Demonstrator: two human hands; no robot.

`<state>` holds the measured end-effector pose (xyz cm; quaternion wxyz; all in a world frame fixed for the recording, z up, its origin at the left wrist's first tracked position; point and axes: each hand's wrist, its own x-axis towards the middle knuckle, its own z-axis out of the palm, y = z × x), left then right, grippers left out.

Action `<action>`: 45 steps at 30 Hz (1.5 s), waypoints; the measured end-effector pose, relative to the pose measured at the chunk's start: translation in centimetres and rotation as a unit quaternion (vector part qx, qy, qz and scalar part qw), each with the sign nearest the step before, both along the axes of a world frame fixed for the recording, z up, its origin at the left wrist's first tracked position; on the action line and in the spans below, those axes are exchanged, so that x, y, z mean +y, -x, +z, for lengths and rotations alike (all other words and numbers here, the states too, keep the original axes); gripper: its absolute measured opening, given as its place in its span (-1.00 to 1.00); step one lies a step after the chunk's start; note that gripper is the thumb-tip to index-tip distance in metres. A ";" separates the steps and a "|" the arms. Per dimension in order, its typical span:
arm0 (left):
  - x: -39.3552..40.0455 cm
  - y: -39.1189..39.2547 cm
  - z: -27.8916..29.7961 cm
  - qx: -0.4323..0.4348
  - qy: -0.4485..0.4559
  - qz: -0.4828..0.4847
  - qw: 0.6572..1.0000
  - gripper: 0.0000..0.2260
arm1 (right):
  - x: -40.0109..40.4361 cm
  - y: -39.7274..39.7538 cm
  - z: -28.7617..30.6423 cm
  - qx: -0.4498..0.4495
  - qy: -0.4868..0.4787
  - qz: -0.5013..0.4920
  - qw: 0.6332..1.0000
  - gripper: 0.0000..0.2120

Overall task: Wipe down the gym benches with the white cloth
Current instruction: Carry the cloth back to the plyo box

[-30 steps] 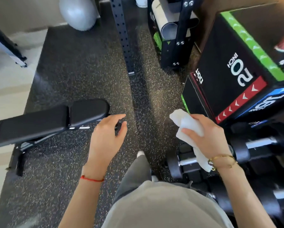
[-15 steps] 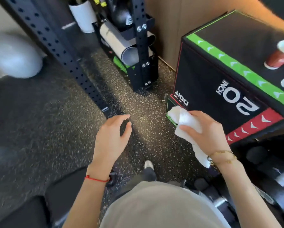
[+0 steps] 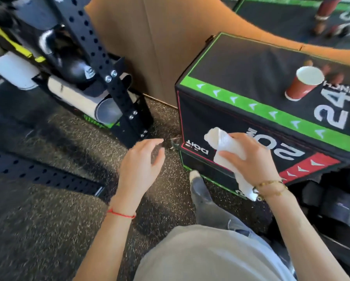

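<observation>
My right hand (image 3: 251, 159) grips the crumpled white cloth (image 3: 226, 147), holding it in the air in front of the black plyo box (image 3: 241, 63). One end of the cloth sticks out above my fingers and the other hangs by my wrist. My left hand (image 3: 140, 165) hovers over the speckled rubber floor (image 3: 48, 220) with fingers loosely bent and nothing in it. No gym bench shows in this view.
A red paper cup (image 3: 302, 84) stands on the plyo box. A black perforated rack upright (image 3: 101, 63) with rolled mats (image 3: 85, 100) and a kettlebell (image 3: 77, 72) stands at left. Dumbbells (image 3: 336, 207) lie at lower right. My shoe (image 3: 198, 187) is by the box.
The view has swung right and forward: the black bench has left the frame, and the plyo box and rack have come closer. Both hands keep their pose, the right still holding the cloth.
</observation>
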<state>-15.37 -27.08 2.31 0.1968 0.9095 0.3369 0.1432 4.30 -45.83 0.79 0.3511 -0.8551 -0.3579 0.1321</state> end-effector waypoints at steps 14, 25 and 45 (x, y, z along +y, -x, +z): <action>14.7 -23.0 -0.5 -0.059 -0.003 -0.102 0.993 -0.76 | 14.4 -20.4 -2.7 -0.061 0.014 -0.109 0.992 -0.58; 20.5 -29.2 -2.5 -0.016 0.023 -0.191 0.981 -0.78 | 17.7 -22.9 -6.7 -0.061 0.091 -0.175 0.978 -0.55; 28.3 -26.0 -1.9 -0.064 0.025 -0.358 0.931 -0.79 | 20.5 -9.3 -2.1 -0.105 0.032 -0.322 0.940 -0.61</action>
